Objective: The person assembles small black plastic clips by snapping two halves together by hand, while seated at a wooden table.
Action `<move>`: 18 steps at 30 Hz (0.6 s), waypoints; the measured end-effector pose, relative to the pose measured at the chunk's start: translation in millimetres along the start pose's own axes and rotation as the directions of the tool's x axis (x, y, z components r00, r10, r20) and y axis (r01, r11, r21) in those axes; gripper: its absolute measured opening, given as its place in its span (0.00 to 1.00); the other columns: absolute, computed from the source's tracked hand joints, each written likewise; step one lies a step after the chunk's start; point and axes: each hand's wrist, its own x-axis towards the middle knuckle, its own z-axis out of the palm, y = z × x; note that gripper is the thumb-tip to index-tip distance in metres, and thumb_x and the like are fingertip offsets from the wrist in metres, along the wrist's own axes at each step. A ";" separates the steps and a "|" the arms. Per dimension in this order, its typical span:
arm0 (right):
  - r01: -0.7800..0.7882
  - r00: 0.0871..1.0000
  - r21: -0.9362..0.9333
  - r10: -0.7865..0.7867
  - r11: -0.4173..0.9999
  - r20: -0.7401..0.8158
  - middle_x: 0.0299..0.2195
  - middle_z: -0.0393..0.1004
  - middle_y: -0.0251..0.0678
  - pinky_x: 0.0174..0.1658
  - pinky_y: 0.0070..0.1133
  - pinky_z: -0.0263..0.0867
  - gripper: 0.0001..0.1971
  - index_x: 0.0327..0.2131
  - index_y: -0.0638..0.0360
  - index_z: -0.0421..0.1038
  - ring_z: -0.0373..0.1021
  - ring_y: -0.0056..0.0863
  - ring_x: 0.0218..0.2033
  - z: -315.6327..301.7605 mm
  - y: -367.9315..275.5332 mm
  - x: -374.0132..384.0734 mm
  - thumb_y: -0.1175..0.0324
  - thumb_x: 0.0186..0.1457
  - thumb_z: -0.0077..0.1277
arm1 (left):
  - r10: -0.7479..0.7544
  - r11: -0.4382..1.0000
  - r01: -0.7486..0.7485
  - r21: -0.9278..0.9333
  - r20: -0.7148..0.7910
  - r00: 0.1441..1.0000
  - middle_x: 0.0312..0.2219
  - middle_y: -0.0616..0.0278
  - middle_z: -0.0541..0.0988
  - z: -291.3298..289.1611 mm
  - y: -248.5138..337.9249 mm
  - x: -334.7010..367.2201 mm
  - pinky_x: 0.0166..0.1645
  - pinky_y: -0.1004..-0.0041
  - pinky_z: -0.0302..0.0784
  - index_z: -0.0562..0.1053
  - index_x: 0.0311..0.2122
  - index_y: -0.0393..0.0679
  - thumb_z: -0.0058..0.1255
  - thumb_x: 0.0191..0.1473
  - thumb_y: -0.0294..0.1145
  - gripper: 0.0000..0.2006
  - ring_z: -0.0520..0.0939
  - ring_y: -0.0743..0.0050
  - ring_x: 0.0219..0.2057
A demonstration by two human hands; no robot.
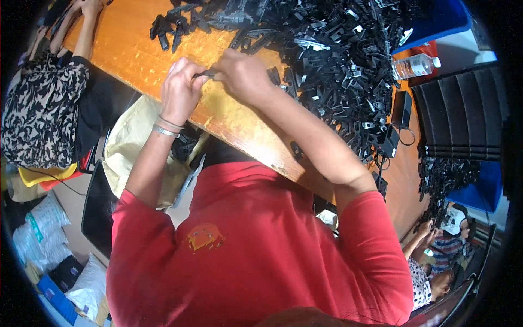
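Observation:
Over the orange wooden table (128,41), both my hands meet on one small black plastic part (206,74). My left hand (181,87) pinches its left end, with a bracelet at the wrist. The fingers of my right hand (242,73) are closed round the other end and hide much of it. Just beyond my hands lies a small group of black plastic parts (177,30). To the right spreads a big heap of similar black parts (343,71), some with pale or shiny pieces among them.
An open cream sack (128,136) with black parts inside hangs below the table edge at left. A clear plastic bottle (415,66) lies beyond the heap near a blue bin (441,24). Other people sit at far left (46,109) and lower right (425,278).

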 end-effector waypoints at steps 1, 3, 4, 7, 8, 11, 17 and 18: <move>0.000 1.000 -0.003 0.000 1.000 -0.005 0.35 0.81 0.37 0.37 0.38 0.75 0.09 0.38 0.52 0.85 0.80 0.45 0.35 1.0 -3.1 1.5 0.63 0.54 0.67 | 0.006 1.000 -0.006 0.000 -0.001 1.000 0.33 0.53 0.79 -0.3 -0.5 -1.1 0.44 0.59 0.78 0.79 0.37 0.37 0.70 0.51 0.23 0.10 0.82 0.49 0.38; -0.020 0.998 -0.041 0.023 0.999 0.062 0.35 0.80 0.38 0.36 0.38 0.75 0.10 0.38 0.52 0.85 0.80 0.45 0.35 0.9 -9.1 3.7 0.62 0.54 0.67 | -0.056 0.998 0.055 0.030 0.039 0.998 0.36 0.54 0.80 -6.2 -2.7 -5.1 0.46 0.57 0.78 0.80 0.37 0.41 0.71 0.49 0.24 0.11 0.82 0.47 0.41; -0.029 0.994 -0.070 0.036 0.997 0.100 0.36 0.81 0.38 0.36 0.39 0.76 0.10 0.38 0.52 0.85 0.80 0.45 0.35 1.0 -10.3 0.1 0.61 0.55 0.67 | -0.054 0.999 0.053 0.008 0.100 0.994 0.36 0.54 0.81 -15.5 2.1 -3.8 0.46 0.57 0.79 0.81 0.38 0.41 0.71 0.49 0.25 0.11 0.82 0.47 0.41; -0.043 0.974 0.053 0.030 0.998 0.225 0.37 0.82 0.38 0.38 0.39 0.76 0.10 0.39 0.52 0.85 0.81 0.45 0.35 -17.6 -20.0 -19.2 0.59 0.57 0.67 | -0.221 0.972 0.164 0.167 0.425 0.878 0.37 0.55 0.82 -65.7 9.4 -3.7 0.48 0.58 0.79 0.82 0.40 0.41 0.69 0.53 0.29 0.10 0.83 0.46 0.43; -0.029 0.983 0.062 0.017 0.998 0.182 0.38 0.82 0.40 0.40 0.39 0.77 0.10 0.40 0.51 0.85 0.80 0.46 0.36 -31.0 -22.7 -27.7 0.59 0.59 0.66 | -0.212 0.969 0.124 0.212 0.469 0.858 0.38 0.54 0.83 -89.0 -4.0 -10.0 0.50 0.59 0.80 0.83 0.41 0.41 0.68 0.54 0.28 0.10 0.84 0.47 0.44; -0.220 0.962 -0.121 0.236 0.968 0.136 0.38 0.81 0.40 0.42 0.39 0.77 0.11 0.41 0.52 0.85 0.80 0.47 0.36 -73.6 -10.8 -44.1 0.58 0.60 0.65 | -0.228 0.973 0.169 0.159 0.528 0.818 0.42 0.53 0.85 -143.4 -15.5 -18.9 0.55 0.62 0.80 0.84 0.46 0.41 0.64 0.55 0.25 0.13 0.86 0.49 0.47; -0.286 0.933 -0.366 0.344 0.886 0.103 0.38 0.79 0.46 0.39 0.42 0.77 0.11 0.36 0.54 0.83 0.81 0.49 0.35 -80.2 4.4 -56.5 0.58 0.57 0.65 | -0.109 0.992 0.121 -0.029 0.275 0.955 0.42 0.48 0.85 -57.5 20.8 26.2 0.51 0.59 0.83 0.81 0.51 0.38 0.61 0.63 0.30 0.14 0.88 0.50 0.44; -0.257 0.948 -0.356 0.306 0.898 0.087 0.37 0.78 0.47 0.38 0.41 0.78 0.12 0.36 0.57 0.81 0.81 0.50 0.33 -77.1 5.7 -59.1 0.58 0.56 0.65 | -0.115 0.992 0.123 -0.016 0.246 0.962 0.43 0.49 0.85 -37.3 30.8 35.1 0.51 0.61 0.83 0.81 0.53 0.39 0.62 0.63 0.32 0.15 0.88 0.53 0.44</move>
